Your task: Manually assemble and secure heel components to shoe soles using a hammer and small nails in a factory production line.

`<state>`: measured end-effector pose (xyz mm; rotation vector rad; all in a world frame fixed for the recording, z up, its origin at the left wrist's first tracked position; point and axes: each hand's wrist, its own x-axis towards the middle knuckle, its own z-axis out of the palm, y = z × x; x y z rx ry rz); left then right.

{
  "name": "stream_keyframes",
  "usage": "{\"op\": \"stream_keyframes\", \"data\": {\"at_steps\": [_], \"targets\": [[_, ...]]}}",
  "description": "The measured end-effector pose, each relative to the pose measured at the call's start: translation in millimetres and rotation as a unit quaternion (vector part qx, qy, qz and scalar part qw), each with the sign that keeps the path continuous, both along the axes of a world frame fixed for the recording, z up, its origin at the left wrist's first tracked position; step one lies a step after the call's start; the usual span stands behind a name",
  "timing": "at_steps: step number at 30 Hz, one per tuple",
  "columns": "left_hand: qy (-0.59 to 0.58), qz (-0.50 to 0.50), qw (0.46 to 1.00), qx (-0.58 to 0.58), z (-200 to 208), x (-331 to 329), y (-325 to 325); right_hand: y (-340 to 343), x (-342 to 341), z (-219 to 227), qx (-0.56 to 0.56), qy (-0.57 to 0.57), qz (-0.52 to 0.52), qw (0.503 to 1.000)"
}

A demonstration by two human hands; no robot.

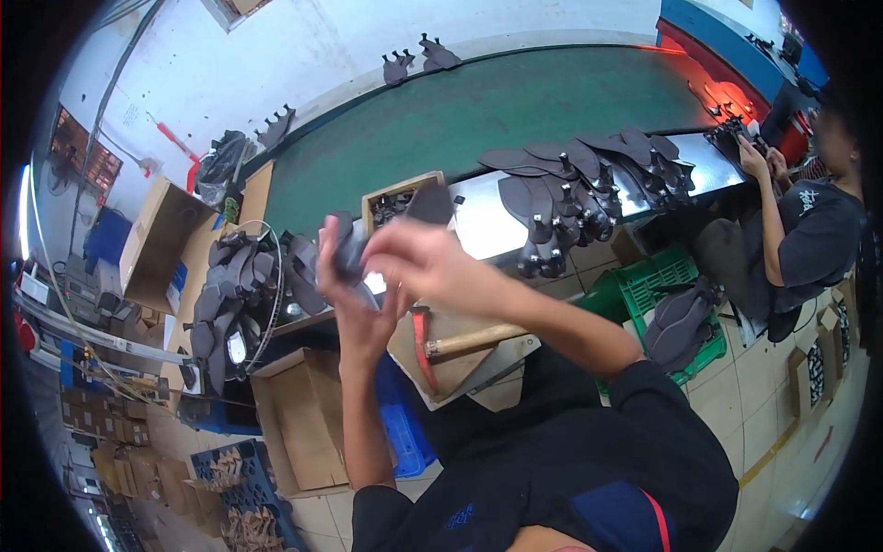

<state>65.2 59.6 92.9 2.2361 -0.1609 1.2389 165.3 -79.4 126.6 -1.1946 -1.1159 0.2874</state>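
My left hand (357,308), raised over the bench edge, grips a dark grey shoe sole piece (346,247) that is partly covered by fingers and smeared by motion. Close against it, my right hand (423,265) has its fingers curled in a pinch; what is between them is hidden. Below both hands a hammer (474,339) with a red head and wooden handle lies on a worn board (402,352). Just beyond them, a small open box (372,198) holds small dark parts, with a dark sole piece (430,204) at its right side.
Dark sole pieces are heaped on the left (221,299) and lined up on the right (552,198) along the green conveyor belt (441,115). A green crate (658,276), a cardboard box (299,423) and a blue bin (405,428) stand low around me. A co-worker (809,221) works at right.
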Motion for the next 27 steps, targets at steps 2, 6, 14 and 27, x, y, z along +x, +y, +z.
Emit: {"op": "stream_keyframes", "data": {"at_steps": [2,6,14,27], "targets": [[-0.049,0.013,0.99,-0.131,-2,-31,-11,-19,-26,9,-0.043,-0.181,0.087,0.979],[-0.062,0.126,0.99,0.018,29,-72,-17,-51,-30,-48,-0.092,-0.283,-0.142,0.944],[-0.019,0.002,0.97,-0.242,28,-74,-31,-151,-12,-152,-0.333,-0.358,-0.132,0.862],[0.253,0.087,0.963,-0.002,-81,112,67,-255,-25,-115,-0.066,0.415,-0.218,0.881]]}}
